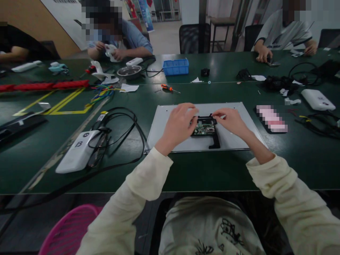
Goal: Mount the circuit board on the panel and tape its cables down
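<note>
A black plastic frame [216,136] with a green circuit board [205,128] in it lies on a flat white panel [183,142]. My left hand [178,124] curls over the frame's left side, its thumb and fingers closed about that edge. At the far right corner of the frame, my right hand [230,119] pinches with thumb and forefinger. Whether a small part sits between those fingertips cannot be seen. My left fingers cover the left part of the frame.
Beyond the panel lie an orange-handled screwdriver [170,88] and a blue basket [175,67]. A white power bank [77,151] with black cables lies left; a phone [271,119] lies right. Other people sit across the green table [212,170]. A pink basket [71,226] stands below.
</note>
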`<state>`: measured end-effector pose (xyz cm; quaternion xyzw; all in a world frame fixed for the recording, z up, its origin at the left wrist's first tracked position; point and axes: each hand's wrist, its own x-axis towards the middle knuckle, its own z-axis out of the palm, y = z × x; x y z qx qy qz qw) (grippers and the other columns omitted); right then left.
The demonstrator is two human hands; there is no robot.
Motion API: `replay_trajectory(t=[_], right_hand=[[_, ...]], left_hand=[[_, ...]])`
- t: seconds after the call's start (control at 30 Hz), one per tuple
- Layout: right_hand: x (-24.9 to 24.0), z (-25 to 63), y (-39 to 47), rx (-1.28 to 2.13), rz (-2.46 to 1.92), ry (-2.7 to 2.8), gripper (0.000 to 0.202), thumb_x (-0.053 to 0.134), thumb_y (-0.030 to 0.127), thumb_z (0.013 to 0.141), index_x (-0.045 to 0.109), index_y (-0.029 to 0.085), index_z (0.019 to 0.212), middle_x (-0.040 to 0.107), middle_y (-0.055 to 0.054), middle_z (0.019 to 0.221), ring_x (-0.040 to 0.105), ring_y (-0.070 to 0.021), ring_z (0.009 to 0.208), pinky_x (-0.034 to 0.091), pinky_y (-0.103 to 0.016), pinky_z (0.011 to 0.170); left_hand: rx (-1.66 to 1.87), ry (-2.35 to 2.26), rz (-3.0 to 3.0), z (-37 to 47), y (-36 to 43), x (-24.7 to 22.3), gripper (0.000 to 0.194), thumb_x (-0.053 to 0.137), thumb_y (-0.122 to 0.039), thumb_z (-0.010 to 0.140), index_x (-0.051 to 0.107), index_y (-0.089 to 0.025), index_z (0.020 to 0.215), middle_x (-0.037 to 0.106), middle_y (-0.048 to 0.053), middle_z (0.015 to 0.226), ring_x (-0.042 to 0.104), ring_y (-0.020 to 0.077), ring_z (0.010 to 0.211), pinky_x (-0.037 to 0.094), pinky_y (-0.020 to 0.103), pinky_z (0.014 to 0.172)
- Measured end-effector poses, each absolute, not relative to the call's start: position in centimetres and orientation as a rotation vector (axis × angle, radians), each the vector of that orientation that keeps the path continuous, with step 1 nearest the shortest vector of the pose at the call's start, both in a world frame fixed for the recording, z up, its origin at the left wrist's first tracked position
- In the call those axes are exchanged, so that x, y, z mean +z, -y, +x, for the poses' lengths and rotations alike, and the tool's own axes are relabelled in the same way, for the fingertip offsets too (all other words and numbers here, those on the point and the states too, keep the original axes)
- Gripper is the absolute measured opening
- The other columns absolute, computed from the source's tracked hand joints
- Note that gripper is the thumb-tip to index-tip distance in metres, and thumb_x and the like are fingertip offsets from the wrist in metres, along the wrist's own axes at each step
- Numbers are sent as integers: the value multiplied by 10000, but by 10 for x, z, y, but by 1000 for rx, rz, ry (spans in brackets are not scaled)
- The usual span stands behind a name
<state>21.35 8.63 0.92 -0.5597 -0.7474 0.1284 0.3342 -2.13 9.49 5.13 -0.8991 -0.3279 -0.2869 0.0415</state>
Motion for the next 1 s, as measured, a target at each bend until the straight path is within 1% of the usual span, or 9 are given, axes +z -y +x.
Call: replay_trajectory(t=[0.07, 0.13, 0.23, 0.33, 0.43, 0.57, 0.67, 0.87, 1.0], right_hand=[[6, 230, -89, 356, -1554, 1976, 224, 545, 187, 819, 703, 170, 977, 708, -73, 997, 648, -193, 836, 484, -353, 834], [4, 245, -90, 334, -1657, 1994, 250, 573, 189, 792, 697, 168, 1008, 694, -87, 1041, 645, -208, 877, 477, -369, 858], [3, 266, -89, 352, -1760, 2062, 285, 619, 227, 766, 697, 188, 1037, 672, -98, 1090, 633, -237, 944, 474, -391, 863], [2, 278, -85, 437, -1820, 2117, 286, 647, 240, 746, 709, 189, 1021, 686, -96, 1049, 643, -247, 918, 486, -394, 829], [0, 281, -83, 519, -1813, 2131, 295, 657, 200, 718, 712, 178, 1007, 707, -81, 989, 656, -228, 856, 501, -369, 790], [-3, 277, -80, 576, -1804, 2108, 247, 638, 215, 749, 713, 194, 983, 719, -56, 890, 659, -210, 808, 508, -353, 750], [-5, 275, -78, 596, -1804, 2063, 214, 633, 225, 764, 712, 200, 961, 714, -54, 844, 659, -207, 790, 507, -350, 739], [-7, 267, -81, 620, -1735, 1934, 230, 645, 273, 772, 703, 212, 987, 714, -48, 821, 665, -202, 776, 521, -332, 716], [-8, 255, -82, 883, -1631, 1785, 274, 652, 287, 768, 675, 198, 1026, 723, -42, 829, 673, -189, 772, 522, -305, 685]], left_hand=[[-1062, 1304, -2797, -22, -117, 42, 219, 419, -192, 919, 585, -186, 1061, 603, 83, 1136, 554, 206, 1090, 453, 347, 929], [-1219, 1501, -2843, -22, -133, 28, 231, 409, -184, 909, 571, -182, 1073, 605, 78, 1129, 570, 181, 1064, 478, 296, 871], [-1301, 1637, -2890, -24, -142, 7, 269, 439, -213, 900, 534, -177, 1149, 588, 86, 1191, 565, 177, 1095, 477, 293, 885], [-1170, 1566, -2954, -26, -137, -4, 343, 463, -284, 913, 485, -188, 1242, 538, 99, 1284, 508, 199, 1200, 432, 340, 992], [-912, 1431, -3049, -27, -127, -7, 485, 485, -385, 914, 407, -182, 1347, 448, 123, 1389, 425, 233, 1301, 347, 383, 1092], [-649, 1419, -3110, -26, -121, -9, 679, 497, -510, 892, 274, -195, 1451, 289, 137, 1519, 332, 286, 1377, 306, 424, 1123], [-585, 1434, -3117, -27, -121, -10, 689, 466, -534, 901, 247, -204, 1465, 232, 133, 1552, 298, 295, 1399, 298, 429, 1127], [-525, 1437, -3131, -26, -121, -11, 671, 432, -541, 912, 279, -176, 1453, 228, 146, 1554, 323, 306, 1387, 306, 428, 1120], [-545, 1425, -3167, -29, -123, -11, 686, 439, -570, 900, 296, -177, 1443, 221, 136, 1558, 316, 297, 1392, 296, 423, 1130]])
